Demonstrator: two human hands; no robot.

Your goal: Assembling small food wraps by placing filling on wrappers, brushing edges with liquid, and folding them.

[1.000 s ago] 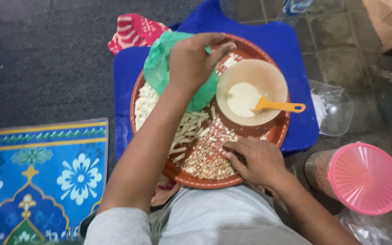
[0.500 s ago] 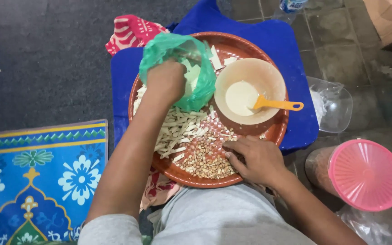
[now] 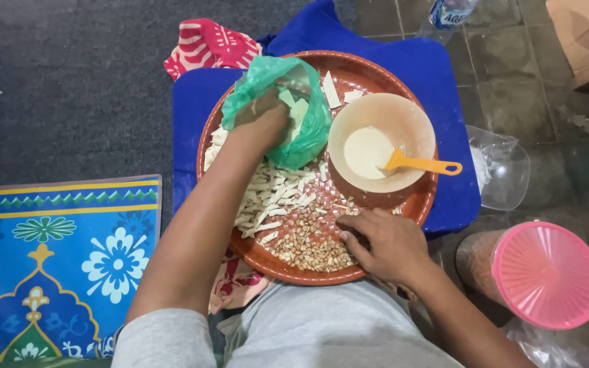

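A round brown tray (image 3: 414,211) rests on a blue board (image 3: 192,109) in front of my lap. My left hand (image 3: 260,126) reaches into a green plastic bag (image 3: 308,133) of pale flat pieces at the tray's far left; what its fingers hold is hidden. White rolled strips (image 3: 270,197) lie in a heap below the bag. My right hand (image 3: 380,242) rests on a pile of peanuts (image 3: 305,245) at the tray's near edge, fingers curled among them. A tan bowl (image 3: 407,116) with white paste and an orange spoon (image 3: 424,164) sits on the tray's right side.
A jar with a pink lid (image 3: 547,272) stands on the floor at the right, a clear plastic bag (image 3: 502,167) beyond it. A red patterned cloth (image 3: 202,48) lies past the board. A blue flowered mat (image 3: 49,259) covers the floor at the left.
My left hand drew back from the bag's far edge and went down inside the green bag. The right hand stayed on the peanuts.
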